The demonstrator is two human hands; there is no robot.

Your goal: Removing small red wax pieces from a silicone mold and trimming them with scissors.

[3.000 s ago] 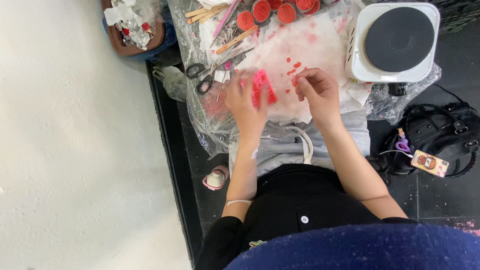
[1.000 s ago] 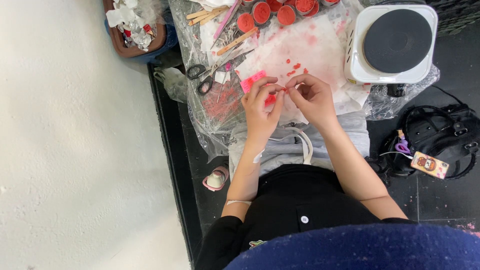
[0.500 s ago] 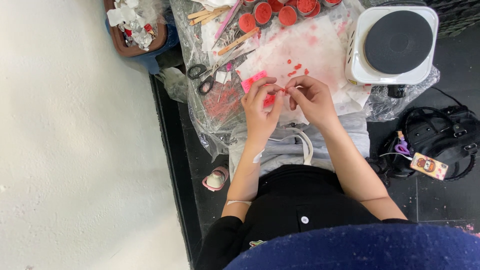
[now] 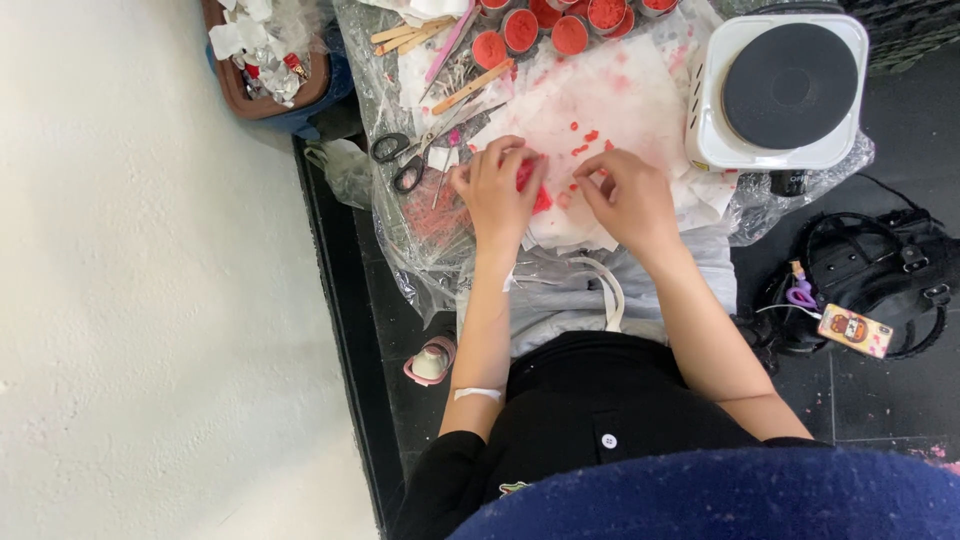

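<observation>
Over stained paper (image 4: 610, 100), both hands (image 4: 565, 195) curled, fingertips pinching red wax (image 4: 530, 185).

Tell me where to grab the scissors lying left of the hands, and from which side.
Take the scissors by the black finger loops, coming in from the left edge of the plastic sheet. The loops lie nearest that edge and look free, while the blades point up and right toward the wooden sticks, close to the left hand.
</observation>
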